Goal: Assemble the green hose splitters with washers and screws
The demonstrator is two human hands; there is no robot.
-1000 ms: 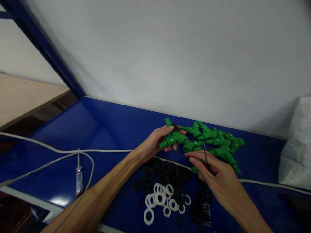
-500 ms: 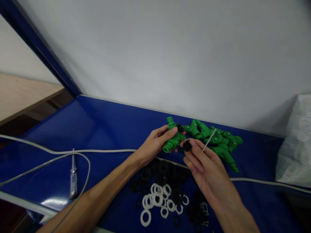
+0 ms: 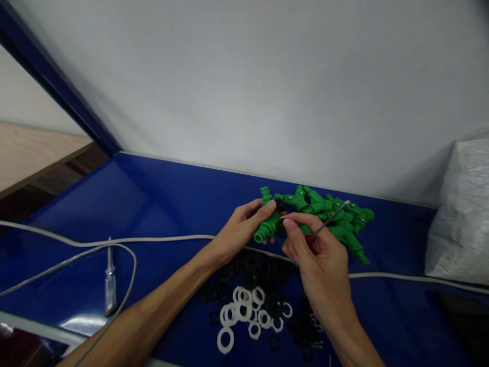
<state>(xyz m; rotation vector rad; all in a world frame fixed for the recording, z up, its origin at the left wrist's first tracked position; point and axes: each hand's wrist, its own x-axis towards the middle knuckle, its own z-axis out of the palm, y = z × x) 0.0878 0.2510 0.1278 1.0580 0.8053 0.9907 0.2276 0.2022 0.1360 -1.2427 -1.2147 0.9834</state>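
Note:
My left hand [image 3: 248, 221] is closed around a green plastic hose fitting [image 3: 266, 229] that has ribbed ends and a black part [image 3: 280, 206] on its side. Close against that fitting, my right hand [image 3: 319, 250] pinches a small black piece, now mostly hidden by the fingers. A screwdriver [image 3: 329, 221] is tucked in the same hand; its thin metal shaft points up and right, and a bit of red handle shows in the palm. Behind the hands lies a pile of similar green fittings [image 3: 344, 216].
White plastic rings [image 3: 225, 340] and dark rings and small black parts lie in front of my hands. Another screwdriver [image 3: 110, 290] with a clear handle rests at left beside a pale cable [image 3: 160, 238]. A white plastic bag [image 3: 460, 214] stands at right, against the wall.
My right hand has moved left and up to the green fitting, bringing the black piece against it. The screwdriver has turned with the hand. The left hand keeps its hold.

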